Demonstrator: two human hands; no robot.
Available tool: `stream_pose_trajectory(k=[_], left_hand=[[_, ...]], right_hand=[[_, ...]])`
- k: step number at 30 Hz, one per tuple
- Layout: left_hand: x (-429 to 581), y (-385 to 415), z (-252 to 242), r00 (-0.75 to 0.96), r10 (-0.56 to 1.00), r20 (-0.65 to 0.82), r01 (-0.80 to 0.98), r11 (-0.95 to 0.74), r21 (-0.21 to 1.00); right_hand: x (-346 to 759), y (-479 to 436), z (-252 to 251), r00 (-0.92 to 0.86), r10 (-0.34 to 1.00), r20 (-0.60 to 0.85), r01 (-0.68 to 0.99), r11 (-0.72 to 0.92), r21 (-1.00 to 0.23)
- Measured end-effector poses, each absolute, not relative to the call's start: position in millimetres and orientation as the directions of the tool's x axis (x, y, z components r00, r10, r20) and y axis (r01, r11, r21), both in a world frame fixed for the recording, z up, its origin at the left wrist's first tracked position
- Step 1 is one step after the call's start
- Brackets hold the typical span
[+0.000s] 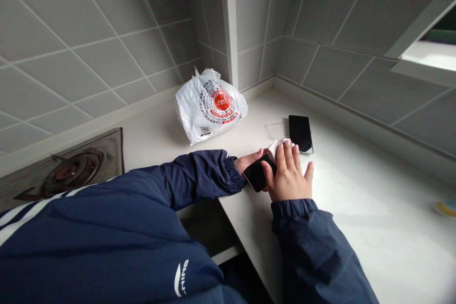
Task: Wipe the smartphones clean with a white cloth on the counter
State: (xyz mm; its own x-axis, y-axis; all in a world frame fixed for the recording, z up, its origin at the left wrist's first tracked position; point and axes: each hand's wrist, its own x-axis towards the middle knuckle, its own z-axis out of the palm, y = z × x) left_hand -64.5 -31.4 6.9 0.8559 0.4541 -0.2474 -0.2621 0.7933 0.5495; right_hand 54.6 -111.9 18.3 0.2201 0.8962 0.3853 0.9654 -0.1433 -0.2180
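Observation:
A black-screened smartphone (pixel 255 174) is held in my left hand (pixel 246 160), whose thumb lies along its far edge; the fingers beneath are mostly hidden. Across the upper part of that screen my right hand (pixel 290 173) presses a white tissue (pixel 274 148) with its fingers stretched over it. Part of the tissue sticks out past the fingertips. Just beyond my right fingertips a second dark smartphone (pixel 300 133) lies screen up on the white counter (pixel 342 175). Beside it rests a clear phone case (pixel 276 130).
A white plastic bag (pixel 210 104) with red and black print stands at the back against the wall. To the left is a gas stove (pixel 71 171). Tiled walls (pixel 320 71) meet in a corner behind the counter. A yellow object (pixel 446 208) sits at the right edge.

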Motion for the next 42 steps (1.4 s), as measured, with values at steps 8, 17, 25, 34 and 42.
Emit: stream_pose_trajectory(k=[8,17,25,34,42], left_hand=[[-75,-18,10,0.895,0.404,-0.187,-0.202,0.743,0.639],[-61,-22,11,0.820,0.538,-0.194,-0.381,0.766,0.517],[-69,-12,12,0.819,0.468,-0.332,-0.334,0.859,0.387],[-70,-7,9,0.833,0.465,-0.301,-0.364,0.869,0.336],[-69,-7,10,0.777,0.552,-0.304,-0.448,0.823,0.348]], right_hand=[[63,-111,19,0.271,0.870,0.412,0.955,-0.188,-0.230],[46,-114,9,0.139,0.905,0.402,0.977,-0.060,-0.203],[15,-119,-1,0.005,0.916,0.402,0.961,0.106,-0.254],[31,-116,-4,-0.116,0.899,0.423,0.939,0.238,-0.248],[53,-113,10,-0.029,0.898,0.439,0.946,0.167,-0.278]])
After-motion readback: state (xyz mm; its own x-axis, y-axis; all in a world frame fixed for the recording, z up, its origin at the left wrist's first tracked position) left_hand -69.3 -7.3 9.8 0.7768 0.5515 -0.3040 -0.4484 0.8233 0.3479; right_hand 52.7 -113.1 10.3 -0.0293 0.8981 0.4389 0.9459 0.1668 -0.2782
